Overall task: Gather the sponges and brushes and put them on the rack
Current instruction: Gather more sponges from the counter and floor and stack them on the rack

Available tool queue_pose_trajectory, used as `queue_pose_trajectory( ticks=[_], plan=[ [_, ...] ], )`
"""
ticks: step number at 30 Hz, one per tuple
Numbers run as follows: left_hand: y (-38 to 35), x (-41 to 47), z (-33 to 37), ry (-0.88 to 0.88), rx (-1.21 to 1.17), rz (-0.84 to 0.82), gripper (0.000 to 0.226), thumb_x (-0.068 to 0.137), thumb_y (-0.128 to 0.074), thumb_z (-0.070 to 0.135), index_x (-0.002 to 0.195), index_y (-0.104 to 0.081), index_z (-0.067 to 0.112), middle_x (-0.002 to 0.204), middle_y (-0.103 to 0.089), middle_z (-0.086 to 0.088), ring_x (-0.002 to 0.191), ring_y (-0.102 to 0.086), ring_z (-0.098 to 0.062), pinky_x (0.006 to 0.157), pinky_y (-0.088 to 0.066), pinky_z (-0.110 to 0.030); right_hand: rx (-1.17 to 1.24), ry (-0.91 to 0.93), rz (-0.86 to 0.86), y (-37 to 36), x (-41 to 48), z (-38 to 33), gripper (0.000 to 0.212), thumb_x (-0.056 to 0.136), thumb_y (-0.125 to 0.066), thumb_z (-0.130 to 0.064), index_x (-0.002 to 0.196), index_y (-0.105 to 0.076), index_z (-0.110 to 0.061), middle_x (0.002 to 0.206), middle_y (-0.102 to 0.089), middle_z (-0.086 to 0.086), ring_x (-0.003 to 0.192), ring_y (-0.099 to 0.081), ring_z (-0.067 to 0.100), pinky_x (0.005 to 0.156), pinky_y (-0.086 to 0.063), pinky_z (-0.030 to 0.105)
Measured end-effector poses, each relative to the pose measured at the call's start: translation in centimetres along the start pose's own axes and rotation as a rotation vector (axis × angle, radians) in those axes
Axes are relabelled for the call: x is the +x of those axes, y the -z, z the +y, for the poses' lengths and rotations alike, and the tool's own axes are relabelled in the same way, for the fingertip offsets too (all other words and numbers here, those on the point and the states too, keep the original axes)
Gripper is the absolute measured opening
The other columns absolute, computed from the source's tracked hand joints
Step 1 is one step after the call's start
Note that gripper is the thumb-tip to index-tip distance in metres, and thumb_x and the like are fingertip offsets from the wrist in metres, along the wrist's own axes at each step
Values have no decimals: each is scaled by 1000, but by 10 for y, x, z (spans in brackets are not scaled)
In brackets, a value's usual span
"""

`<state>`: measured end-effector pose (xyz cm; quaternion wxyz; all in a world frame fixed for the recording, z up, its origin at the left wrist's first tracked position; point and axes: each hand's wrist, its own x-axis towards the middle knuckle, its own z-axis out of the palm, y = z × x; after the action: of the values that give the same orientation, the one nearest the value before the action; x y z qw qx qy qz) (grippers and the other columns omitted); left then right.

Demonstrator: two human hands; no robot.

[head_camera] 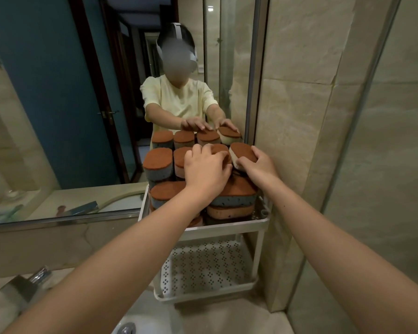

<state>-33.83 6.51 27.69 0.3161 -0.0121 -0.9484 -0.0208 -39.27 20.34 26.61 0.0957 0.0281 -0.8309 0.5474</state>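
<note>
Cream sponge (242,153), brown face up and tilted, sits at the right end of the top layer on the rack (227,228), close to the tiled wall (299,141); long axis slants far-left to near-right. Right grip (259,165) has it from the near-right side, thumb low on the pale edge, fingers curled over the far edge. Left grip (204,168) is just beside it, fingers laid on the neighbouring sponge (219,150), pressing, not wrapped. Likely next: seat the cream one level at the row's right end, right grip nearer, left steadying the stacked sponges (158,162)
</note>
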Motion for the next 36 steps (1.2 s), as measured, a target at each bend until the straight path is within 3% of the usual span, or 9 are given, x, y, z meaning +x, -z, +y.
queue_pose_trajectory(
  ticks=[8,16,20,24,27,30,32,34,36],
  plan=[
    [-1,-6,-12,-47,2,-39,44,91,-50,44,131,-55,28,137,-52,1,131,-39,-22,108,-22,-40,-89,48,-6,-7,-3,-5,77,83,-68,-35,150,-33,-20,149,-44,4,132,-46,24,104,-41,36],
    [8,-10,-12,3,-155,-92,43,94,-45,41,134,-53,26,132,-55,-1,128,-44,-23,115,-20,-42,-205,45,-51,-10,-5,-8,76,88,-63,-38,153,-25,-27,156,-27,6,138,-37,26,111,-35,37],
    [14,-21,-17,61,-313,-44,44,95,-46,39,136,-51,25,136,-52,1,131,-41,-21,118,-15,-43,-85,-3,18,-8,-13,-8,71,89,-58,-36,152,-26,-34,160,-13,4,141,-30,27,108,-35,39],
    [26,-42,-27,122,-515,58,34,95,-47,31,127,-56,28,129,-55,7,126,-46,-14,120,-10,-45,-46,53,114,-10,-28,-16,66,87,-55,-36,149,-33,-30,159,-19,4,142,-28,27,114,-32,44],
    [39,-62,-41,145,-556,138,30,94,-47,27,122,-59,27,126,-56,8,122,-48,-10,120,-9,-45,54,180,231,-18,-49,-33,56,86,-56,-29,141,-45,-26,153,-31,1,140,-32,19,114,-30,34],
    [54,-86,-59,187,-571,189,32,94,-48,24,124,-59,25,128,-56,8,124,-47,-10,119,-17,-45,269,288,287,-29,-74,-56,43,85,-53,-17,128,-54,-26,138,-46,-4,128,-41,9,105,-34,17],
    [67,-104,-73,220,-588,209,34,93,-48,23,126,-58,25,130,-55,9,123,-48,-9,111,-33,-42,342,337,259,-38,-96,-71,39,85,-51,-14,121,-55,-27,133,-50,-5,122,-44,4,94,-32,1],
    [79,-125,-88,262,-609,215,35,93,-48,23,127,-57,26,130,-53,10,119,-49,-7,99,-44,-34,385,369,208,-52,-121,-83,37,84,-50,-12,116,-55,-29,129,-52,-5,118,-47,3,94,-34,2],
    [91,-150,-103,307,-603,223,36,93,-48,24,128,-54,28,130,-52,11,117,-49,-4,91,-45,-28,408,392,151,-69,-148,-91,35,84,-50,-10,113,-56,-28,127,-54,-1,117,-50,5,102,-40,17]
  ],
)
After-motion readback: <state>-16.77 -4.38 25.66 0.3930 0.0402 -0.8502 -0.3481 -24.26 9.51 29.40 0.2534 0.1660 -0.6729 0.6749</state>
